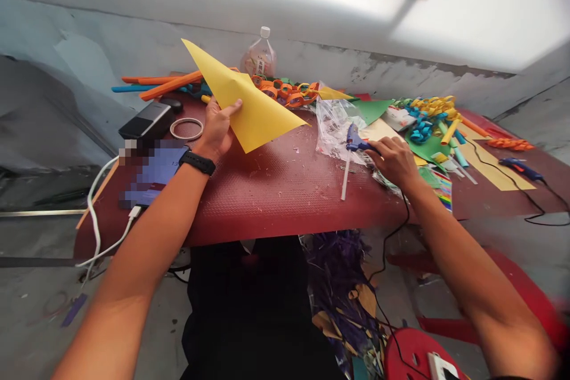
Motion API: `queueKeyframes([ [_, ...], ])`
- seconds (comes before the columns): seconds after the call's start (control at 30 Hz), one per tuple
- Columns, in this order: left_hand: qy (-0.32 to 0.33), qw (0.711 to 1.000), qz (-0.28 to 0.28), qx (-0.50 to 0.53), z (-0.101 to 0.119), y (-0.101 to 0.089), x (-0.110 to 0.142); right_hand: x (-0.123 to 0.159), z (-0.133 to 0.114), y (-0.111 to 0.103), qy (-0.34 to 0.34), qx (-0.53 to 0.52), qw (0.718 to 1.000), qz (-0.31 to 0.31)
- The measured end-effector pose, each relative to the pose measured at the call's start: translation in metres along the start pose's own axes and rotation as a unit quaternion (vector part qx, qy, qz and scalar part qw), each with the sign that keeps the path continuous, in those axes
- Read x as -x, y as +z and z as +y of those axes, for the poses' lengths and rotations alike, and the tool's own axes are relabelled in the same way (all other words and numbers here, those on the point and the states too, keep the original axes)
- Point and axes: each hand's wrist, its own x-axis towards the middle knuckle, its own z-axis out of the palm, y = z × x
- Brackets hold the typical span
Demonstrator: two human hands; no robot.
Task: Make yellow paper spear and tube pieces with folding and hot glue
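Observation:
My left hand (219,129) grips a sheet of yellow paper (249,104) over the left part of the table, thumb on top of it. The sheet is creased and its corners point outward; the fingers beneath are partly hidden. On the right, my right hand (394,160) is closed around a blue hot glue gun (356,139). Its black cord hangs down below the wrist. A white glue stick (345,175) shows just under the gun, on or over the table; I cannot tell whether it touches the gun. Behind the gun lies a clear plastic bag (332,124).
The red table (267,202) bears orange paper chains (285,94), a plastic bottle (260,56), a tape roll (186,129), a phone (155,172) with a white cable and a black box (146,120). Far right lies another glue gun (521,168). Below stands a red stool (409,350).

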Motion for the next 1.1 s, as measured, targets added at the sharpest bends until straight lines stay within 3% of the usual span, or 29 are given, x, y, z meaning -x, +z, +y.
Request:
queueKeyframes([
  [0.13,0.004,1.000,0.001,-0.009,-0.003,-0.001,-0.002,0.011,0.008,0.016,-0.039,-0.016,0.998,-0.037],
  [0.23,-0.003,1.000,-0.006,-0.016,-0.003,0.000,-0.003,0.014,0.008,0.007,-0.068,-0.004,0.997,0.025],
  [0.33,-0.010,0.999,-0.024,-0.028,-0.002,0.001,-0.001,0.004,-0.008,-0.015,-0.069,-0.015,0.995,0.077],
  [0.4,-0.012,0.999,-0.032,-0.038,0.000,0.003,0.001,-0.009,-0.032,-0.029,-0.072,-0.036,0.991,0.111],
  [0.53,-0.019,0.998,-0.031,-0.043,0.003,0.008,0.006,-0.045,-0.102,-0.042,-0.138,-0.056,0.984,0.094],
  [0.63,-0.032,0.998,-0.038,-0.033,0.004,0.008,0.008,-0.078,-0.150,-0.033,-0.176,-0.064,0.979,0.083],
  [0.73,-0.045,0.998,-0.040,-0.037,0.004,0.005,0.008,-0.107,-0.173,-0.017,-0.173,-0.091,0.976,0.101],
  [0.9,-0.072,0.996,-0.022,-0.055,0.003,-0.007,0.001,-0.115,-0.170,-0.007,-0.169,-0.170,0.965,0.105],
  [1.1,-0.041,0.987,0.092,-0.121,-0.013,-0.032,-0.013,-0.070,-0.157,-0.023,-0.184,-0.184,0.966,0.001],
])
